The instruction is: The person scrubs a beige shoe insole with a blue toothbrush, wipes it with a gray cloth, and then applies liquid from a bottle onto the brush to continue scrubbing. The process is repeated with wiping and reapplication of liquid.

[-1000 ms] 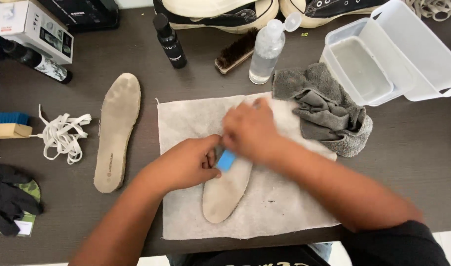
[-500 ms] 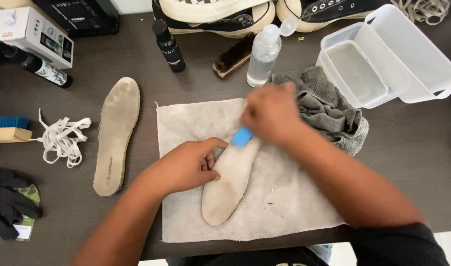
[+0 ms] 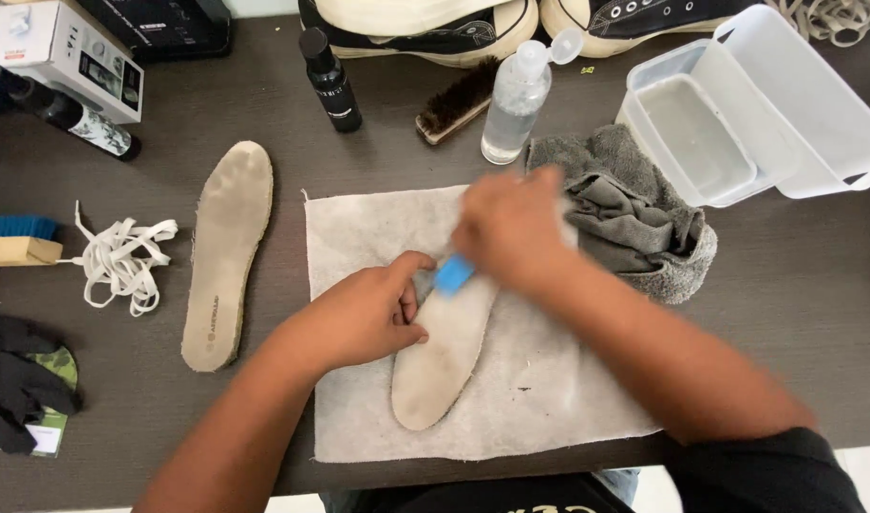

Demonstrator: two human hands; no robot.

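Note:
A beige insole [image 3: 443,366] lies on a white cloth [image 3: 359,237] spread over the dark table. My left hand [image 3: 368,313] presses down on the insole's left edge, fingers curled over it. My right hand [image 3: 511,228] is closed around a small brush with a blue handle [image 3: 453,275], its head on the upper end of the insole. The right hand is blurred with motion and hides the insole's top. A second beige insole [image 3: 224,252] lies to the left of the cloth.
A grey towel [image 3: 634,223] is bunched right of the cloth. Clear plastic tubs [image 3: 739,114], a clear squeeze bottle [image 3: 516,100], a black bottle [image 3: 330,81], a wooden brush [image 3: 459,100] and sneakers [image 3: 425,24] stand behind. White laces [image 3: 122,261], another brush [image 3: 12,239] and black gloves [image 3: 12,380] lie left.
My right hand has slid the blue-handled brush from the insole's middle up toward its top end, then slightly back. My left hand has stayed on the insole.

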